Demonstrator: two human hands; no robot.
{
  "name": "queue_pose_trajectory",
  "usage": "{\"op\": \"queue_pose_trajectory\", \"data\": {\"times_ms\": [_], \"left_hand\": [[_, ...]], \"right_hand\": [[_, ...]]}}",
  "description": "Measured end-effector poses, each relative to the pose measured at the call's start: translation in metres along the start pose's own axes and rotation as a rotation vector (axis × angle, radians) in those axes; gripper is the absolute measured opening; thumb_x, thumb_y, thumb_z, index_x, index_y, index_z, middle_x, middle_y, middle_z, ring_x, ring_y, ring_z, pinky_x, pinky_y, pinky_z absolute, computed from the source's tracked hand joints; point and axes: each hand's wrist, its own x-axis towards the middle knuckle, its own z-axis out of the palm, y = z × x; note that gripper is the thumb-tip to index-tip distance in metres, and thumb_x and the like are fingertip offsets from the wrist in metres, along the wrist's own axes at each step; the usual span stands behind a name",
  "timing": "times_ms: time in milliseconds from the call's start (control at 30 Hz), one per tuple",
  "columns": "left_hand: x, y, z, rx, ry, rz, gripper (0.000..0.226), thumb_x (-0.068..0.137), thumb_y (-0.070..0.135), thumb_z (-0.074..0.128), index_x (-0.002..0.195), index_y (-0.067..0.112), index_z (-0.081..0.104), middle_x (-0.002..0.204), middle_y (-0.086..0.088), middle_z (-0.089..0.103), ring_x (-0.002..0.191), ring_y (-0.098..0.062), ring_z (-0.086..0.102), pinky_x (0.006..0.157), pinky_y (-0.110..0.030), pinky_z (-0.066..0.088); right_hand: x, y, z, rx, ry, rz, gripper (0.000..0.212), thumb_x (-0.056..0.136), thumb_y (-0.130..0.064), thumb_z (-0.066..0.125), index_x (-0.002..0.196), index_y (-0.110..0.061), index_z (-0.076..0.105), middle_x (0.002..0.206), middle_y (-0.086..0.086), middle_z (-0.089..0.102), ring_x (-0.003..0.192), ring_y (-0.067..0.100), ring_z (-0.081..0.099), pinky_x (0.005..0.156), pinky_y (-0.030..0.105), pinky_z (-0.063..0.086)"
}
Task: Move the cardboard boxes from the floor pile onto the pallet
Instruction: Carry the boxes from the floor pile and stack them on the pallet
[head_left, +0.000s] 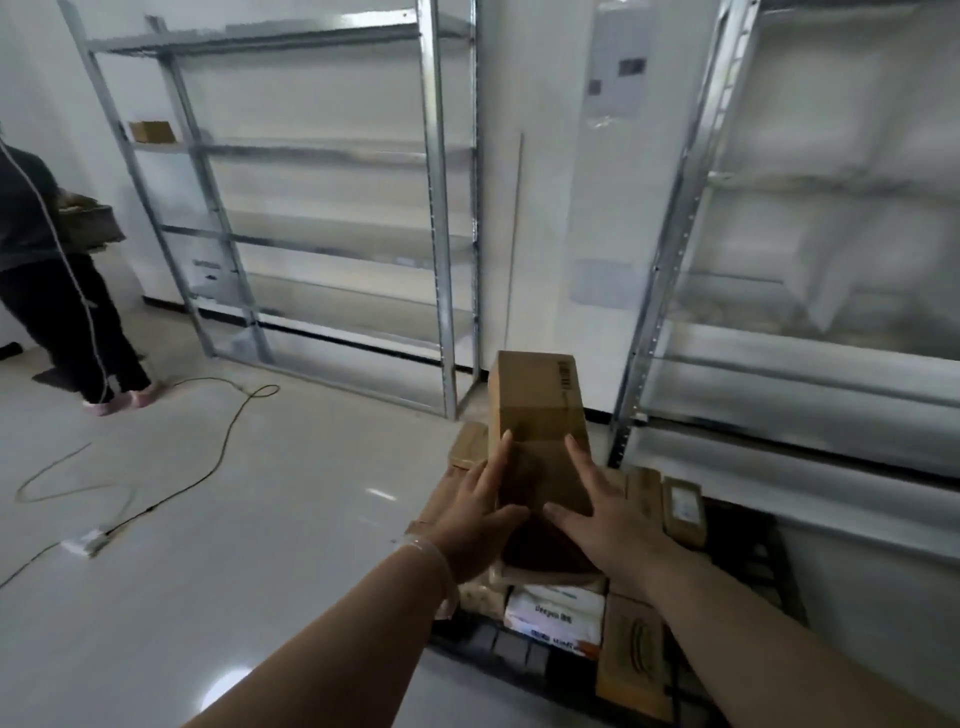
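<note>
Pallet (511, 649): black, gridded, low on the floor; its near edge and right side show under a heap of parcels.

Long cardboard box (540, 415): on top of the heap on the pallet, long axis running away from the camera, barcode label at its far end. Its near end is hidden by the hands.

Left hand (483, 514): fingers straight, laid flat along the box's left side, thumb pointing toward the other hand. No curl round the box. Clear bangle (431, 558) on the wrist.

Right hand (608, 514): fingers straight and spread, palm down on the box's upper face. Flat contact, not a grasp.

Also on the pallet: white plastic mailer (556, 608) at the near edge below the hands; flat cardboard carton (631, 654) at the near right; small labelled box (683, 509) on the right side; small brown box (470, 441) at the far left corner.

Behind the pallet to the left: metal shelving unit (311, 156). Second shelving unit (779, 260) behind it to the right, blurred.

Well to the left of the pallet: another person (52, 270) standing, carrying a box (91, 223). Cable (208, 452) looped over the floor between that person and the pallet.
</note>
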Motion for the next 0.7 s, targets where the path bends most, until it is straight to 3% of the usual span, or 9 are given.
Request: {"op": "queue_pose_trajectory", "data": {"times_ms": [67, 133, 167, 200, 267, 333, 467, 700], "left_hand": [[0.022, -0.006, 0.011, -0.026, -0.083, 0.000, 0.084, 0.086, 0.017, 0.063, 0.141, 0.060, 0.017, 0.156, -0.003, 0.012, 0.136, -0.028, 0.033, 0.104, -0.045, 0.047], [0.044, -0.012, 0.017, 0.063, -0.145, 0.020, 0.083, 0.090, 0.018, 0.064, 0.141, 0.060, 0.014, 0.155, -0.001, 0.007, 0.120, -0.010, 0.036, 0.084, -0.017, 0.054], [0.055, -0.014, 0.019, 0.079, -0.189, 0.016, 0.083, 0.090, 0.018, 0.065, 0.139, 0.062, 0.013, 0.155, 0.000, 0.006, 0.114, -0.006, 0.037, 0.076, -0.009, 0.052], [0.066, -0.014, 0.023, 0.071, -0.238, -0.004, 0.083, 0.089, 0.019, 0.066, 0.136, 0.064, 0.015, 0.154, -0.001, 0.007, 0.115, -0.009, 0.039, 0.078, -0.011, 0.053], [0.086, -0.013, 0.032, 0.026, -0.345, -0.054, 0.081, 0.088, 0.017, 0.067, 0.132, 0.067, 0.020, 0.152, -0.004, 0.014, 0.127, -0.024, 0.041, 0.093, -0.038, 0.056], [0.104, -0.010, 0.043, 0.053, -0.424, -0.067, 0.080, 0.089, 0.018, 0.067, 0.132, 0.066, 0.020, 0.150, -0.004, 0.017, 0.130, -0.033, 0.039, 0.097, -0.051, 0.052], [0.136, -0.014, 0.072, 0.122, -0.621, -0.066, 0.083, 0.088, 0.019, 0.067, 0.133, 0.066, 0.016, 0.151, -0.005, 0.012, 0.130, -0.036, 0.038, 0.095, -0.055, 0.052], [0.162, -0.021, 0.142, 0.261, -0.793, -0.002, 0.091, 0.078, 0.032, 0.074, 0.129, 0.074, 0.012, 0.151, 0.000, 0.015, 0.129, -0.035, 0.042, 0.091, -0.054, 0.054]], "right_hand": [[0.002, 0.015, -0.011, -0.002, 0.042, 0.057, 0.085, 0.095, -0.045, 0.059, 0.151, -0.054, -0.004, 0.159, 0.002, 0.024, 0.137, 0.024, 0.038, 0.107, 0.034, 0.036], [0.004, 0.027, -0.018, -0.005, 0.077, 0.111, 0.084, 0.095, -0.047, 0.058, 0.150, -0.057, -0.005, 0.161, 0.002, 0.020, 0.141, 0.025, 0.032, 0.114, 0.040, 0.032], [0.005, 0.031, -0.021, -0.004, 0.094, 0.144, 0.083, 0.095, -0.048, 0.058, 0.148, -0.059, -0.005, 0.162, 0.001, 0.017, 0.143, 0.026, 0.028, 0.116, 0.042, 0.030], [0.005, 0.035, -0.024, 0.007, 0.112, 0.173, 0.082, 0.095, -0.050, 0.057, 0.147, -0.061, -0.005, 0.163, 0.000, 0.015, 0.145, 0.025, 0.025, 0.117, 0.044, 0.029], [0.006, 0.044, -0.030, 0.058, 0.152, 0.215, 0.080, 0.095, -0.049, 0.057, 0.147, -0.061, -0.003, 0.164, -0.003, 0.012, 0.146, 0.024, 0.023, 0.118, 0.046, 0.028], [0.005, 0.055, -0.038, 0.098, 0.199, 0.265, 0.080, 0.096, -0.047, 0.056, 0.149, -0.058, -0.002, 0.164, -0.004, 0.010, 0.146, 0.022, 0.023, 0.118, 0.044, 0.028], [-0.006, 0.083, -0.047, 0.126, 0.292, 0.385, 0.079, 0.097, -0.049, 0.054, 0.149, -0.058, -0.005, 0.160, -0.006, 0.015, 0.136, 0.019, 0.032, 0.108, 0.035, 0.032], [-0.032, 0.144, -0.072, 0.174, 0.443, 0.496, 0.078, 0.093, -0.054, 0.057, 0.142, -0.069, -0.002, 0.156, -0.010, 0.022, 0.128, 0.017, 0.040, 0.106, 0.041, 0.041]]}}
